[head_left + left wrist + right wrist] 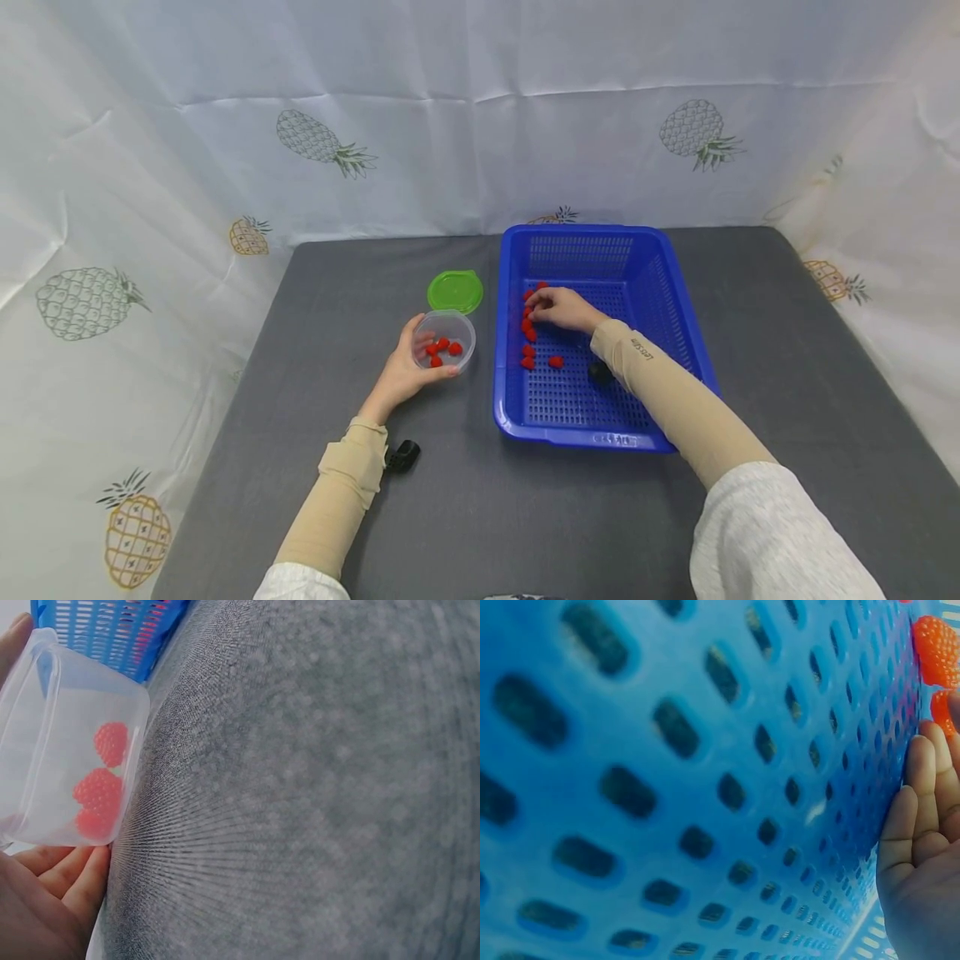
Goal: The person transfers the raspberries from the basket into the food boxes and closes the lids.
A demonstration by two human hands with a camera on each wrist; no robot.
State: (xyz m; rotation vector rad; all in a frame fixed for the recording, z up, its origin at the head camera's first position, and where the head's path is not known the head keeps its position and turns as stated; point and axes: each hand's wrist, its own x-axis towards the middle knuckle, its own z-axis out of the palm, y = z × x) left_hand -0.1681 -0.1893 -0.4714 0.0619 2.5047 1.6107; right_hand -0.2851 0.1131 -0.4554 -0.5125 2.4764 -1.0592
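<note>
My left hand (399, 373) holds a small clear plastic tub (467, 357) at its side, thumb near the front and fingers round the back. Several red raspberries (99, 791) lie at the bottom of the tub, which stands close to the table in the left wrist view. Inside a blue plastic basket (504, 367), my right hand (566, 310) reaches to the left side. Its thumb and fingertips pinch a raspberry (940, 712) there. More raspberries (528, 357) are strung along that side of the basket, and one raspberry (556, 362) sits apart.
A green lid (455, 292) lies behind the tub on the grey table (450, 517). Wrist cameras show as a black device (403, 456) by my left wrist and another black device (600, 372) under my right wrist. A pineapple-patterned white curtain (465, 158) hangs behind.
</note>
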